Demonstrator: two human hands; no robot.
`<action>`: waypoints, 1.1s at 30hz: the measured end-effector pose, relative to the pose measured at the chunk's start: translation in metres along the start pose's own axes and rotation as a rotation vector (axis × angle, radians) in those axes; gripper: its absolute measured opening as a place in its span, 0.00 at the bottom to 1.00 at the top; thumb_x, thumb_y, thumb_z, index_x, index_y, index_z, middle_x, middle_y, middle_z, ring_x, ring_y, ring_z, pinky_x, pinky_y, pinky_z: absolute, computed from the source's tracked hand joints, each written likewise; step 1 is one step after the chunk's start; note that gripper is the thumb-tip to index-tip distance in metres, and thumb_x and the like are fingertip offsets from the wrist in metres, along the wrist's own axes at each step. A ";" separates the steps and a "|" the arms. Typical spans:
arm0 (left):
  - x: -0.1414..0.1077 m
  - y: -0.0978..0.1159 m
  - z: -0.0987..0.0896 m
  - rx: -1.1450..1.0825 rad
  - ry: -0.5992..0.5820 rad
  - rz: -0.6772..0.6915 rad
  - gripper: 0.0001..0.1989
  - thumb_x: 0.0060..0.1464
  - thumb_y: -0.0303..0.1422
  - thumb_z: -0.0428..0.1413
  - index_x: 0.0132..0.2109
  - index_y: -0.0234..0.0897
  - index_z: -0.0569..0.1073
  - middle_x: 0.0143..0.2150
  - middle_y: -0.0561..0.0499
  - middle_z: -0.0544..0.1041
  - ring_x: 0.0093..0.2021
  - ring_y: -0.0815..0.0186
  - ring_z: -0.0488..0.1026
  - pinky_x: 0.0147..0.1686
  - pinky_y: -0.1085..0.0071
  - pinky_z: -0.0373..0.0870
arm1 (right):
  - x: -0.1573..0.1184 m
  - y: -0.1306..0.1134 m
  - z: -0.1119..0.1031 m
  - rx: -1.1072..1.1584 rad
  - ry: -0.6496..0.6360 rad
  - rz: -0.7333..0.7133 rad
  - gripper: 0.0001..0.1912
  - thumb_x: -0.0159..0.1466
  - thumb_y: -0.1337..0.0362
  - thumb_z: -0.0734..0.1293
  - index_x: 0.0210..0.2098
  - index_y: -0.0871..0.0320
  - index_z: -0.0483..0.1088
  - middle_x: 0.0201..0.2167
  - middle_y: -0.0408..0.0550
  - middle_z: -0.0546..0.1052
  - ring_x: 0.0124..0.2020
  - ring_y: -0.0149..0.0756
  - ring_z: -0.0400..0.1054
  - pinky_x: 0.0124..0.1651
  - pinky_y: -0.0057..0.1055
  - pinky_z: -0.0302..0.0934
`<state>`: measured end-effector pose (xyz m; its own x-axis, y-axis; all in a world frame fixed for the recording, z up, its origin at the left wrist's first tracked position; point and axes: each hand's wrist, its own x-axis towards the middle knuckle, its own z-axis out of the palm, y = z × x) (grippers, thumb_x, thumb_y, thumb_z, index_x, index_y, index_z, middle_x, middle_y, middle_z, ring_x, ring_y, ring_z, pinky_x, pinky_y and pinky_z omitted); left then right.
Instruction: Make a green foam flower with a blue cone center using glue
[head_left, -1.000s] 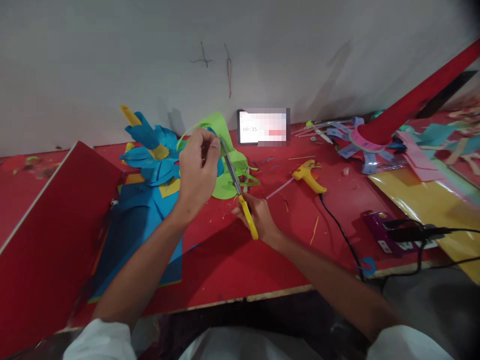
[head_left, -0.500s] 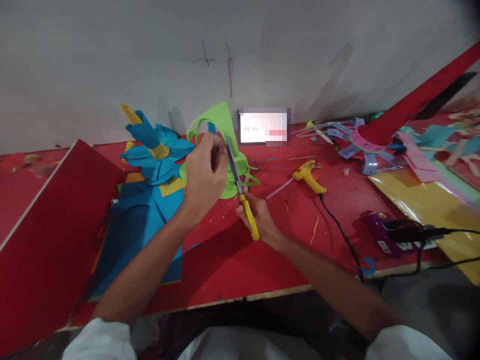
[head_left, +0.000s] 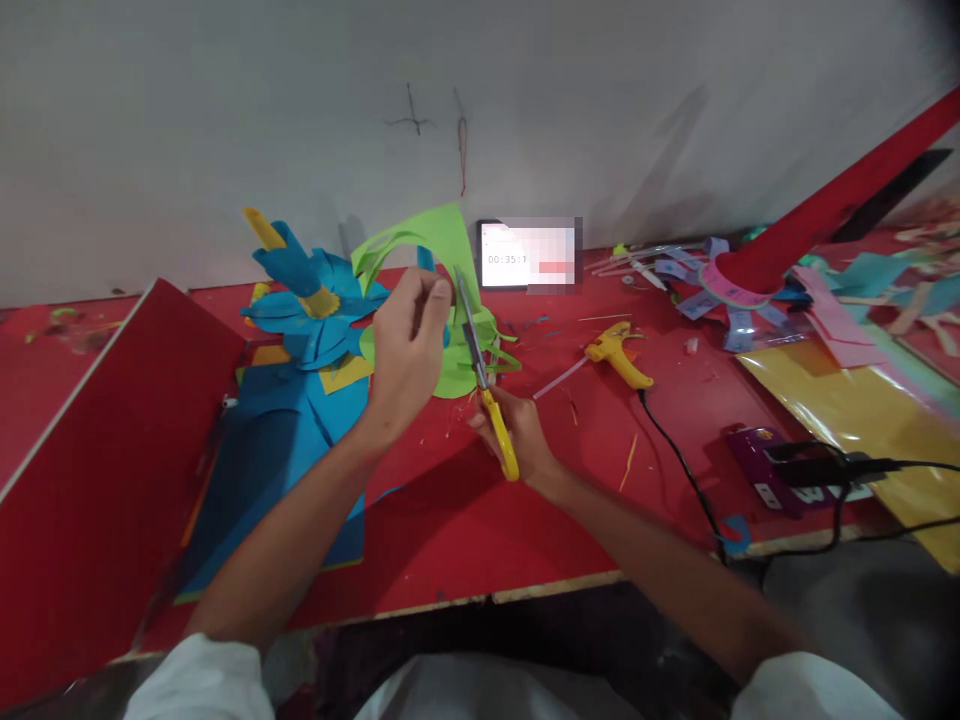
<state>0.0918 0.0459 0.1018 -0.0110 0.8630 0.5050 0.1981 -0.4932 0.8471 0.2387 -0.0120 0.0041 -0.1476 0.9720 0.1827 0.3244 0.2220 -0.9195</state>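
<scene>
Fingers closed, my left hand (head_left: 409,345) pinches the edge of a curved light green sheet (head_left: 442,228) that stands up over the table. My right hand (head_left: 517,428) is closed on the yellow handles of a pair of scissors (head_left: 501,432). The scissor blades point up and lie against the green sheet, beside my left fingertips. More green pieces (head_left: 457,375) lie behind and below my hands. To the left stands a blue paper flower (head_left: 319,305) with a yellow middle.
Blue sheets (head_left: 277,450) and a slanted red board (head_left: 112,470) lie left. Rightward are a yellow glue gun (head_left: 621,355) with a cord, a purple box (head_left: 772,470), a yellow sheet (head_left: 840,400) and a red cone (head_left: 795,240). A screen (head_left: 517,257) leans against the wall.
The green sheet's curved arm has swung left and opened wider. My left hand has shifted and turned slightly to the left. The scissors and my right hand have barely moved.
</scene>
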 end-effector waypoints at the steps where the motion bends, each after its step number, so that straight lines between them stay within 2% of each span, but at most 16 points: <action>1: 0.003 -0.001 -0.001 -0.076 -0.007 -0.058 0.21 0.68 0.52 0.54 0.33 0.41 0.65 0.26 0.55 0.55 0.23 0.70 0.52 0.20 0.69 0.50 | 0.000 0.000 -0.001 0.002 -0.002 -0.003 0.31 0.62 0.32 0.66 0.26 0.53 0.58 0.19 0.37 0.62 0.22 0.28 0.52 0.26 0.28 0.49; 4: 0.012 -0.006 -0.006 -0.245 -0.003 -0.163 0.25 0.66 0.56 0.54 0.32 0.41 0.64 0.26 0.55 0.53 0.21 0.72 0.48 0.18 0.69 0.41 | 0.001 0.000 0.000 0.021 -0.043 0.020 0.33 0.60 0.30 0.67 0.25 0.53 0.57 0.19 0.37 0.61 0.22 0.29 0.52 0.26 0.28 0.49; 6: 0.016 -0.009 -0.010 -0.269 0.028 -0.147 0.28 0.63 0.58 0.56 0.29 0.40 0.60 0.24 0.56 0.53 0.20 0.74 0.46 0.17 0.70 0.40 | 0.000 0.001 0.001 0.034 -0.091 0.039 0.33 0.59 0.30 0.67 0.26 0.52 0.57 0.19 0.38 0.61 0.23 0.30 0.53 0.26 0.29 0.48; 8: 0.019 -0.010 -0.013 -0.257 0.074 -0.102 0.29 0.62 0.56 0.59 0.28 0.40 0.58 0.23 0.57 0.53 0.20 0.74 0.46 0.17 0.69 0.41 | 0.000 0.002 0.002 0.033 -0.122 0.043 0.32 0.59 0.30 0.68 0.26 0.52 0.58 0.20 0.38 0.62 0.23 0.30 0.52 0.26 0.29 0.48; 11: 0.018 -0.010 -0.016 -0.180 0.119 -0.055 0.26 0.62 0.52 0.62 0.29 0.41 0.60 0.22 0.57 0.56 0.19 0.73 0.50 0.16 0.68 0.44 | -0.001 0.003 0.003 0.023 -0.134 0.038 0.31 0.59 0.32 0.68 0.27 0.52 0.57 0.20 0.37 0.61 0.23 0.30 0.51 0.27 0.29 0.47; 15: 0.015 -0.008 -0.016 -0.080 0.161 0.006 0.23 0.64 0.52 0.60 0.30 0.43 0.61 0.21 0.56 0.59 0.19 0.71 0.54 0.15 0.66 0.48 | -0.001 0.005 0.005 0.028 -0.121 0.048 0.29 0.60 0.35 0.68 0.27 0.52 0.58 0.21 0.37 0.62 0.23 0.30 0.53 0.27 0.29 0.48; 22: 0.011 0.003 -0.012 -0.091 0.210 0.079 0.20 0.66 0.45 0.60 0.30 0.43 0.63 0.23 0.56 0.63 0.18 0.71 0.58 0.16 0.65 0.52 | -0.004 0.012 0.011 0.091 -0.121 0.020 0.25 0.62 0.39 0.69 0.30 0.52 0.59 0.23 0.38 0.63 0.25 0.31 0.57 0.29 0.30 0.52; 27: 0.009 0.009 -0.010 -0.092 0.213 0.111 0.20 0.66 0.45 0.60 0.30 0.42 0.64 0.21 0.57 0.63 0.17 0.71 0.59 0.16 0.67 0.54 | -0.004 0.011 0.010 0.097 -0.144 0.015 0.26 0.63 0.38 0.69 0.31 0.53 0.60 0.23 0.37 0.63 0.24 0.30 0.57 0.29 0.29 0.51; 33: 0.011 0.005 -0.009 -0.101 0.231 0.138 0.22 0.65 0.48 0.60 0.30 0.41 0.64 0.21 0.58 0.64 0.16 0.73 0.59 0.15 0.70 0.54 | -0.003 0.011 0.008 0.049 -0.129 -0.018 0.30 0.63 0.34 0.67 0.28 0.53 0.59 0.21 0.36 0.61 0.23 0.29 0.54 0.27 0.29 0.48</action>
<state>0.0837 0.0516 0.1131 -0.2160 0.7449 0.6312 0.1145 -0.6227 0.7740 0.2356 -0.0135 -0.0094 -0.2726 0.9494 0.1562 0.2754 0.2326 -0.9328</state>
